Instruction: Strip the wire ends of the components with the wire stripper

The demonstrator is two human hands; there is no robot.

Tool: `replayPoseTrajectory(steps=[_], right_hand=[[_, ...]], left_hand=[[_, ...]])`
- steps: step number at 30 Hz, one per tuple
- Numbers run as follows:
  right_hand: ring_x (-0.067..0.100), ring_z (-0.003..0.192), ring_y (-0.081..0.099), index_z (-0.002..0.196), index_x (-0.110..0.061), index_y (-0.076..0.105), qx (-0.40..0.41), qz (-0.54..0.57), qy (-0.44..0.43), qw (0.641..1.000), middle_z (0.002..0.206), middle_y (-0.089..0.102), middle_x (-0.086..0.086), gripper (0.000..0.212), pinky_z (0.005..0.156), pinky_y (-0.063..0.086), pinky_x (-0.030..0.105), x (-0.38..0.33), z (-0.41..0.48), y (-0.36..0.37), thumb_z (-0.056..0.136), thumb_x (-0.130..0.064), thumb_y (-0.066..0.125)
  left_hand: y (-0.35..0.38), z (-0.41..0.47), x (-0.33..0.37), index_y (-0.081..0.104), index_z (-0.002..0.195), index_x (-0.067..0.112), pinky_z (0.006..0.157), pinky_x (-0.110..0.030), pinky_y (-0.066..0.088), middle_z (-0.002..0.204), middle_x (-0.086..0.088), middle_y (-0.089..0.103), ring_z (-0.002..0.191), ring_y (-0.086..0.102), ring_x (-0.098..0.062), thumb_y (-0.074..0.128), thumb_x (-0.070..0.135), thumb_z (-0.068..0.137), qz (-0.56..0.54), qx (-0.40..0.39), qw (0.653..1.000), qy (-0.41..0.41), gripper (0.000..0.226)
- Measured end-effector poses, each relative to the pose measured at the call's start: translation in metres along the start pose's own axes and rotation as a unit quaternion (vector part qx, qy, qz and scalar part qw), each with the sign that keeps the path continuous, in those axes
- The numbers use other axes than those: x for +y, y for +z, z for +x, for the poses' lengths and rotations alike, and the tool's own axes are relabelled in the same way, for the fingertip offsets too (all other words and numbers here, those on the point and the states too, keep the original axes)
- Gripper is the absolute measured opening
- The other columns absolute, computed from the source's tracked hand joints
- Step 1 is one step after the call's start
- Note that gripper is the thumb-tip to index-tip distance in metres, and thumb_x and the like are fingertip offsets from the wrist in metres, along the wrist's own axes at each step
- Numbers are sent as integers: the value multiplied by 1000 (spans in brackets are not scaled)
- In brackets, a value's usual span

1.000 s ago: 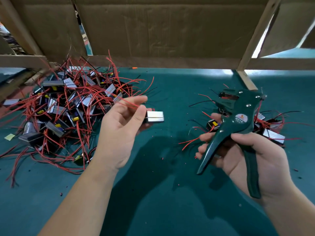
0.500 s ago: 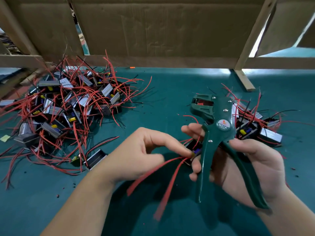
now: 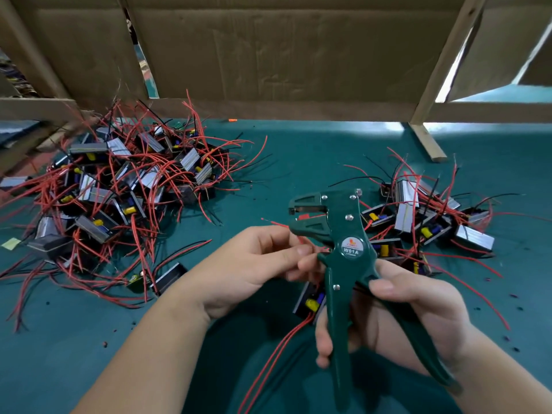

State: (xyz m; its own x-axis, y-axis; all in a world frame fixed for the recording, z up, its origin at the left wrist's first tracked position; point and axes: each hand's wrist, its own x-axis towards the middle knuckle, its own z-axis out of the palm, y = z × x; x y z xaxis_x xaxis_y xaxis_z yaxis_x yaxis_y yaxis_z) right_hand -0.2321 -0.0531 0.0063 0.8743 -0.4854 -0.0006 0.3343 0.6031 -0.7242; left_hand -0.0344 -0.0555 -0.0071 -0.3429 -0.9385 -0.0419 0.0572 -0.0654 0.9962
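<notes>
The left hand (image 3: 245,264) pinches a floppy-looking red wire (image 3: 274,223) close to its tip; the right hand (image 3: 418,309) grips the wire stripper (image 3: 349,243).

Your left hand (image 3: 251,264) pinches a red wire (image 3: 272,222) between thumb and forefinger, while your right hand (image 3: 418,318), just beside it, curls round the handles of the wire stripper (image 3: 343,231).

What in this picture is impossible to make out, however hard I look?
All in the head view:
- component: mostly hidden behind the wire stripper and the right hand.
- red wire: partly covered by the left hand pinching it; unclear whether it sits between the jaws.
- Stripper label's small print: too small.
- left pile: cut off by the left edge.
</notes>
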Motion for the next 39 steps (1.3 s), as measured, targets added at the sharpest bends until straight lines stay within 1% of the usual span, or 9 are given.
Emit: replayPoseTrajectory(steps=[3, 9, 14, 16, 22, 26, 30, 35, 39], right_hand=[[40, 78, 62, 123, 6, 53, 29, 26, -4, 999, 92, 65, 25, 59, 77, 51, 52, 3, 3, -6, 72, -19, 69], [38, 69, 64, 115, 0, 63, 230, 48, -83, 969, 108, 62, 21, 73, 66, 56, 50, 6, 9, -10, 48, -24, 79], [36, 66, 64, 117, -5, 58, 350, 15, -79, 933, 104, 65, 17, 53, 61, 57, 47, -5, 7, -19, 67, -21, 50], [36, 65, 65, 115, -7, 58, 376, -10, -79, 923, 103, 66, 16, 48, 61, 57, 47, -8, 6, -22, 70, -20, 49], [36, 65, 66, 112, -7, 55, 430, -44, -93, 897, 98, 65, 16, 28, 60, 56, 47, -22, -3, -31, 91, -15, 38], [35, 64, 66, 111, -5, 58, 399, -38, -115, 909, 103, 61, 18, 33, 59, 56, 47, -24, -6, -28, 82, -16, 46], [36, 68, 65, 117, -1, 64, 241, 9, -90, 966, 124, 59, 22, 74, 64, 56, 48, -19, -9, -21, 50, -28, 78], [36, 74, 65, 127, -2, 56, 117, 7, -71, 991, 126, 56, 23, 72, 72, 53, 50, -9, -6, -12, 62, -26, 76], [40, 75, 63, 132, 0, 51, 96, -1, -79, 992, 118, 52, 33, 75, 73, 51, 53, -8, -4, -5, 65, -21, 76]], left_hand=[[-2, -1, 3, 58, 79, 9, 82, -26, 47, 77, 4, 65, 79, 62, -12, 60, 29, 86, 25, 19, 999, -26, 21], [0, 5, -1, 52, 83, 18, 95, -44, 47, 107, -15, 72, 95, 65, -23, 40, 23, 102, -50, 119, 991, -40, 22], [-8, 5, 1, 43, 84, 20, 87, -30, 48, 103, -8, 74, 93, 65, -18, 32, 27, 104, -66, 141, 987, -27, 24], [-8, 6, 2, 42, 83, 20, 68, -18, 50, 101, -5, 74, 89, 66, -12, 30, 25, 105, -59, 155, 986, -14, 25], [-10, 6, 5, 41, 81, 21, 57, -20, 49, 95, -9, 75, 82, 63, -16, 30, 24, 105, -79, 206, 975, 15, 26], [-10, 6, 6, 41, 78, 22, 61, -26, 48, 95, -7, 75, 80, 62, -15, 30, 25, 104, -63, 209, 976, 25, 28], [-3, 4, 6, 41, 79, 22, 71, -32, 41, 97, -2, 75, 84, 63, -12, 30, 27, 105, 8, 181, 983, 23, 29], [6, 1, 7, 48, 76, 23, 86, -35, 41, 88, 3, 76, 96, 65, -16, 36, 35, 101, 93, 165, 981, 26, 30], [12, 0, 8, 57, 81, 17, 77, -14, 44, 79, 4, 75, 81, 67, -6, 39, 22, 103, 124, 165, 976, 65, 29]])
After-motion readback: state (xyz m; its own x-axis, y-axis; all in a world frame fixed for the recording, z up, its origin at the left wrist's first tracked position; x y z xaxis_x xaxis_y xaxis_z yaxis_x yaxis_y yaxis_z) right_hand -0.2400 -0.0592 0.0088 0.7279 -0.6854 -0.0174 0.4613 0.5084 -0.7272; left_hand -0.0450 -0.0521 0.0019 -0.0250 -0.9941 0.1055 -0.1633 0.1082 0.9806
